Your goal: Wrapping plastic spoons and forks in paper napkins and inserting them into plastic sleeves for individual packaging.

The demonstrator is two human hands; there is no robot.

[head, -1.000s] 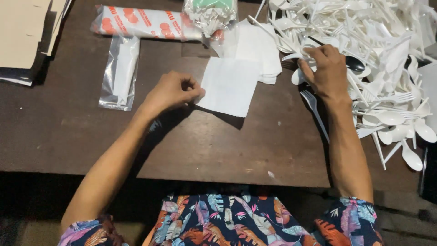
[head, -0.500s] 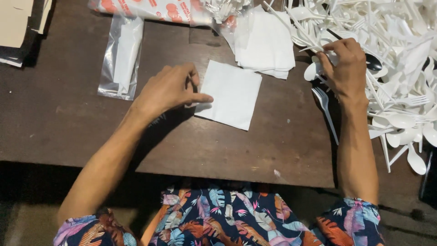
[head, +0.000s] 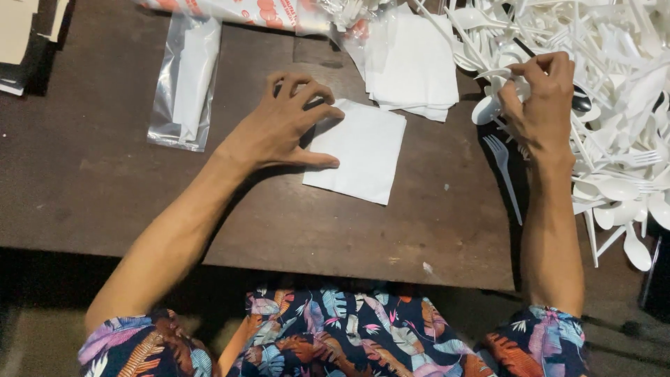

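Note:
My left hand (head: 283, 126) rests on the left edge of a single white napkin (head: 359, 150) lying flat on the dark wooden table (head: 105, 195), fingers bent and pressing it down. My right hand (head: 541, 105) is at the edge of a big pile of white plastic cutlery (head: 621, 91), its fingertips pinched on white plastic pieces, with a spoon bowl (head: 485, 110) sticking out below the thumb. A white plastic fork (head: 504, 171) lies on the table beside my right wrist.
A stack of white napkins (head: 412, 63) sits behind the single one. A clear plastic sleeve with a white packet inside (head: 185, 84) lies at the left. A red-and-white printed bag (head: 244, 10) is at the top, stacked cardboard (head: 24, 35) at the far left.
My left hand has slid onto the napkin's left edge and the napkin has shifted slightly. My right hand has moved a little further into the cutlery pile, pinching pieces.

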